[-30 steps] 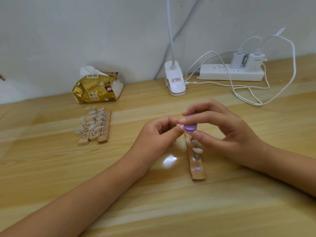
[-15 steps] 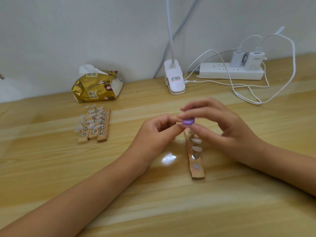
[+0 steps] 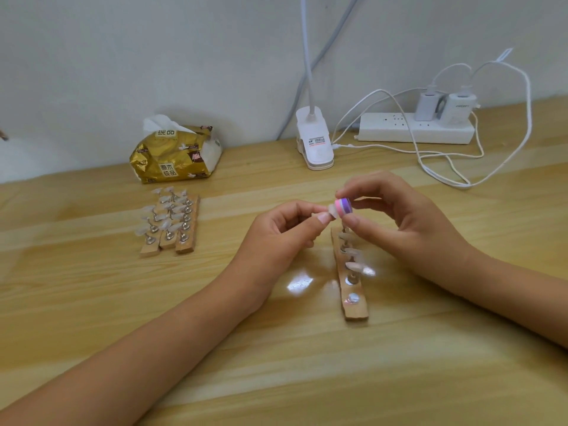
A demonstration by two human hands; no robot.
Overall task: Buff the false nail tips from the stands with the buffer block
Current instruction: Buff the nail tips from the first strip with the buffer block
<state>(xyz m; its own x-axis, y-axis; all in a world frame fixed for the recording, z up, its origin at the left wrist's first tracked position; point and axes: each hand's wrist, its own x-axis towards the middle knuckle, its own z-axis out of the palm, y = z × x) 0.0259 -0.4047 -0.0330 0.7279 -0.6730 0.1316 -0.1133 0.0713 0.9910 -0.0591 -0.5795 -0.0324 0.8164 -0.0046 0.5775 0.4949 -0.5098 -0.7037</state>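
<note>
Above the stand, left hand pinches a nail tip; right hand pinches buffer block; slim grip risks slippage.

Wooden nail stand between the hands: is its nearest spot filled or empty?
Empty. The nearest metal disc on the wooden nail stand is bare; clear nail tips sit farther along.

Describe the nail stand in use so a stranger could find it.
On the desk, look below the white clip lamp. One wooden stand lies alone at centre, its nearest metal disc bare, unlike the three full stands near the tissue pack.
</note>
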